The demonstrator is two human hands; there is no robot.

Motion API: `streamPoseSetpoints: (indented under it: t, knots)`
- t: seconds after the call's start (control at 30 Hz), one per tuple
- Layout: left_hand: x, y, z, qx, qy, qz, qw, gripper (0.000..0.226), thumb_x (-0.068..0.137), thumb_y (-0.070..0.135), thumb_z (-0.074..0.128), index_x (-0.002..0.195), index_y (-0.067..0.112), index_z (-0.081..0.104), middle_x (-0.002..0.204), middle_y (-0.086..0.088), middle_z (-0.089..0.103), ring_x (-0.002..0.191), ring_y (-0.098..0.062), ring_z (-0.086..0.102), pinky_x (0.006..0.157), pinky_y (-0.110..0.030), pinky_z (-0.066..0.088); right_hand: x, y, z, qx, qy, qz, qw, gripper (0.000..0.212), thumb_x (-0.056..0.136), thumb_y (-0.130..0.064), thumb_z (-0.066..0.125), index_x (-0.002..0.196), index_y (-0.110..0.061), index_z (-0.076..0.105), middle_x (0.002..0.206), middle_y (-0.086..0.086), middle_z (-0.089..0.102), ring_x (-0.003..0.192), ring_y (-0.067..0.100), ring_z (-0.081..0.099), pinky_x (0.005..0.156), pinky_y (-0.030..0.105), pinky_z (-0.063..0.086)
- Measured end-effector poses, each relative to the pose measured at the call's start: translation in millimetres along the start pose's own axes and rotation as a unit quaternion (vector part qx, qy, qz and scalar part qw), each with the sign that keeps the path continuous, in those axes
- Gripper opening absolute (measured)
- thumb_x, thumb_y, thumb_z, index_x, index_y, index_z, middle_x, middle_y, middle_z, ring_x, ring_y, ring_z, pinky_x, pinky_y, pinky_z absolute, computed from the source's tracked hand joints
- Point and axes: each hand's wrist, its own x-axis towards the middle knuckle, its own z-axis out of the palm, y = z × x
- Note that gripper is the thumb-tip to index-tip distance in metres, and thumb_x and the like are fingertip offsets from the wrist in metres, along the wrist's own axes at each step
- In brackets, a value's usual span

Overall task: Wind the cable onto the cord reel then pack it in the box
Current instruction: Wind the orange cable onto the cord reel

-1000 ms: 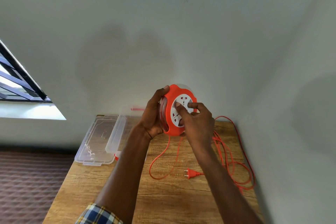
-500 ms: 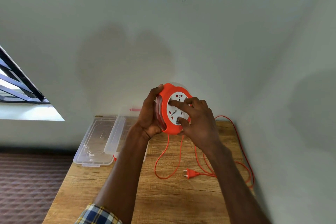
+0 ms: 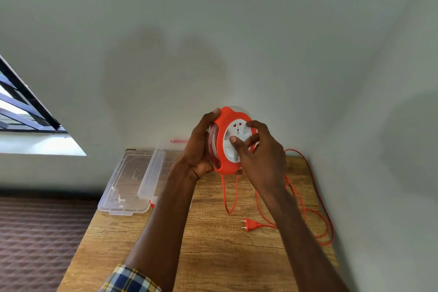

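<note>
I hold an orange cord reel [image 3: 225,125] with a white socket face upright above the wooden table [image 3: 213,239]. My left hand [image 3: 199,147] grips its left rim and back. My right hand [image 3: 263,154] presses fingers on the white socket disc. Orange cable [image 3: 308,211] hangs from the reel's underside and lies in loose loops on the table's right side, ending in an orange two-pin plug [image 3: 248,224]. A clear plastic box [image 3: 154,170] stands at the back left, mostly hidden behind my left arm.
The box's clear lid [image 3: 128,182] lies flat beside it at the table's left edge. Walls close the table at the back and right. A window [image 3: 21,111] is at the left, with patterned brown floor [image 3: 35,239] below.
My right hand's fingers have shifted round on the white disc. The hanging cable loop has shortened and drawn in toward the reel, and the plug lies slightly nearer.
</note>
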Motion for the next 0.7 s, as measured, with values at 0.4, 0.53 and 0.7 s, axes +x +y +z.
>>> streamPoseSetpoints:
  t: [0.4,0.53,0.7]
  knots:
    - [-4.4,6.1,1.4,-0.052,0.015,0.016,0.998,0.068,0.1,0.064,0.046,0.138,0.012,0.068,0.134,-0.019,0.068,0.115,-0.036,0.068,0.099,-0.052,0.054,10.1,11.9,-8.0,-0.119,-0.102,-0.169,0.973,0.068,0.087,-0.014,0.076,0.142,-0.045,0.051,0.145,-0.003,0.046,0.126,0.02,0.041,0.089,0.034,0.053]
    - [-6.5,6.8,0.4,-0.057,-0.003,0.015,0.998,0.073,0.099,0.066,0.045,0.143,0.012,0.063,0.138,-0.019,0.065,0.118,-0.037,0.065,0.103,-0.055,0.051,10.3,14.0,-7.1,-0.08,-0.099,-0.186,0.974,0.059,0.088,-0.01,0.073,0.133,-0.047,0.061,0.147,-0.003,0.048,0.124,0.021,0.043,0.089,0.034,0.05]
    - [-6.2,4.3,4.7,-0.032,0.006,0.006,0.999,0.073,0.1,0.065,0.044,0.149,0.013,0.058,0.135,-0.019,0.066,0.112,-0.035,0.069,0.094,-0.051,0.059,7.1,12.4,-4.2,-0.123,-0.1,-0.158,0.975,0.063,0.089,-0.012,0.072,0.14,-0.047,0.055,0.145,0.001,0.056,0.125,0.027,0.046,0.095,0.047,0.053]
